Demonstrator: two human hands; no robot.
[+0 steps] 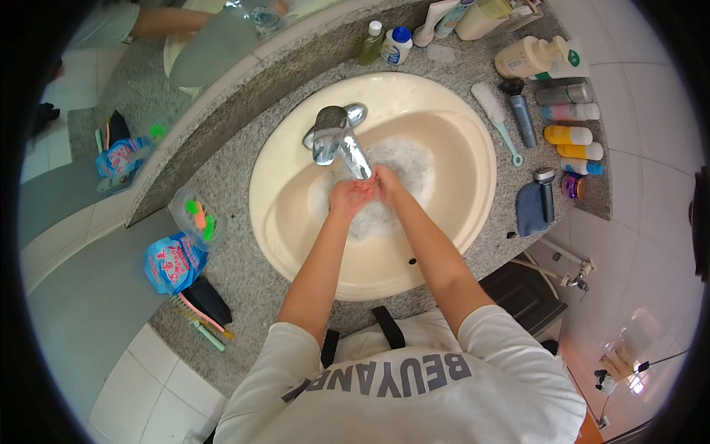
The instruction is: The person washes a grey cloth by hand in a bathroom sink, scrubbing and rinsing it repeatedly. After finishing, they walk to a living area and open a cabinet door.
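Observation:
Both hands meet low over a cream oval washbasin point(455, 222), right below the spout of a chrome tap point(333, 139). My left hand point(350, 197) is turned palm up, loosely cupped, with no object in it. Against it rests my right hand point(385, 182), also cupped and without an object; the tap and the other hand hide some of its fingers. Whitish, foamy-looking water point(407, 161) covers the basin's bottom. Whether water is running from the spout is hard to see.
Bottles and tubes line the back and right, including a pump bottle point(521, 58). A white-headed brush point(491, 105) and electric shaver point(546, 194) lie on the grey stone counter point(249, 311). Leftward are a plastic cup point(180, 208), a blue pouch point(175, 263) and a comb point(202, 313).

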